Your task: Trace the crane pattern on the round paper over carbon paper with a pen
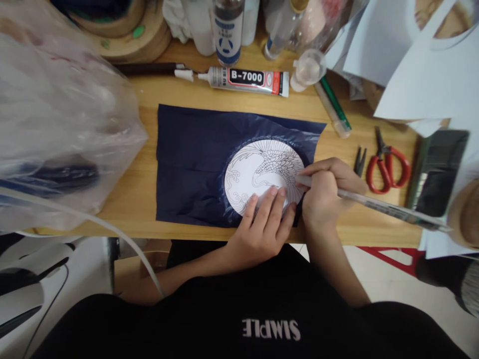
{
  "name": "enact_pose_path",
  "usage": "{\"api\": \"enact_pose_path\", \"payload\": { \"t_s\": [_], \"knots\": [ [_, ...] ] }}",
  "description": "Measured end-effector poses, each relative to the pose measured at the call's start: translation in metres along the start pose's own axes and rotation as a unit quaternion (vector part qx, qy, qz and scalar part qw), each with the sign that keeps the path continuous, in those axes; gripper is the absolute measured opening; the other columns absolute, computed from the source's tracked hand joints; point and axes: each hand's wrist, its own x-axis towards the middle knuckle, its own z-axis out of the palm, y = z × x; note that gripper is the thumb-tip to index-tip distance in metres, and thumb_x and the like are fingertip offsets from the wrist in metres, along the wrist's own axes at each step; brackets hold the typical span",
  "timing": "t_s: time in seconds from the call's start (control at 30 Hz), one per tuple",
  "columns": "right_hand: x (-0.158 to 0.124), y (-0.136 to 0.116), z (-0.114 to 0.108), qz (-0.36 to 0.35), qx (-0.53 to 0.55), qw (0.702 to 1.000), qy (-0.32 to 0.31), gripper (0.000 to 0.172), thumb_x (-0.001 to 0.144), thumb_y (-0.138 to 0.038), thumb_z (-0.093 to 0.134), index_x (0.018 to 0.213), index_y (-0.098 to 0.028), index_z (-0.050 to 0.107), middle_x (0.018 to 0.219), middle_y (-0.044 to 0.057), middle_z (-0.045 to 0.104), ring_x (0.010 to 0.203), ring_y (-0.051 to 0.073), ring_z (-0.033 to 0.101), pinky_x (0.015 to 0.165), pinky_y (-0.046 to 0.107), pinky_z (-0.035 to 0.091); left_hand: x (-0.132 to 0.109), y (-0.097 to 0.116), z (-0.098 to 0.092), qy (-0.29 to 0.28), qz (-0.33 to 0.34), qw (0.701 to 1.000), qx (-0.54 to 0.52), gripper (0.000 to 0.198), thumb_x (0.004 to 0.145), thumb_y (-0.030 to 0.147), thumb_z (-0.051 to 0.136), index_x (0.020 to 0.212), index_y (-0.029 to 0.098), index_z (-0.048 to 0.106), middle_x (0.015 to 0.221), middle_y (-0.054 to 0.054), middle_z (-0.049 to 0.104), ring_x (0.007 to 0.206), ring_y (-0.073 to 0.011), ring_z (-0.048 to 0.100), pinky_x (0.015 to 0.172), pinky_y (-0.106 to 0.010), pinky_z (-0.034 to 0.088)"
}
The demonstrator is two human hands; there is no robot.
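A round white paper (pixel 243 172) printed with a line drawing of a long-necked bird and curling waves lies on a dark blue sheet (pixel 190 164), which looks thin and creased around the circle. My left hand (pixel 262 224) rests flat with fingers spread over the paper's lower edge. My right hand (pixel 325 192) is closed round a long clear-barrelled pen (pixel 389 210), whose tip end is at the circle's right edge. Its back end slants away to the right. The very tip is too small to make out.
Above the sheet lies a B-7000 glue tube (pixel 249 82). Right of my hand are red-handled pliers (pixel 387 167) and a dark case (pixel 436 169). A green pen (pixel 335 104), bottles (pixel 228 35) and white papers (pixel 392 55) stand or lie behind. A plastic bag (pixel 63 114) fills the left.
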Motion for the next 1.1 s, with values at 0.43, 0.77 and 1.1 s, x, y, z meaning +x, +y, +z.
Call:
{"api": "enact_pose_path", "payload": {
  "t_s": [0.43, 0.77, 1.1],
  "knots": [
    [0.001, 0.004, 0.003, -0.009, 0.029, 1.000, -0.005, 0.026, 0.064, -0.005, 0.040, 0.054, -0.019, 0.060, 0.046, -0.007, 0.055, 0.039, 0.007, 0.047, 0.037, 0.019, 0.035, -0.001, 0.001, 0.001, -0.002, -0.006, 1.000, -0.016, 0.041, 0.096, 0.031, 0.051, 0.128, 0.006, 0.054, 0.133, -0.022, 0.055, 0.126, -0.0340, 0.051, 0.102, -0.048, 0.043],
    [-0.001, 0.013, -0.001, -0.028, 0.025, 0.999, -0.033, 0.030, 0.066, -0.002, 0.041, 0.058, -0.022, 0.062, 0.048, -0.005, 0.055, 0.041, 0.008, 0.049, 0.038, 0.021, 0.035, -0.001, 0.000, 0.000, 0.001, -0.004, 1.000, -0.013, 0.042, 0.094, 0.031, 0.055, 0.128, 0.006, 0.055, 0.133, -0.022, 0.055, 0.125, -0.0347, 0.052, 0.102, -0.048, 0.042],
    [-0.001, 0.008, -0.001, -0.028, 0.013, 0.999, -0.032, 0.028, 0.065, -0.004, 0.041, 0.058, -0.020, 0.063, 0.050, -0.006, 0.058, 0.042, 0.008, 0.049, 0.040, 0.021, 0.037, -0.001, 0.001, 0.000, 0.002, -0.008, 0.999, -0.031, 0.045, 0.093, 0.032, 0.058, 0.129, 0.004, 0.053, 0.134, -0.024, 0.053, 0.126, -0.0348, 0.051, 0.107, -0.049, 0.037]
  ]
}}
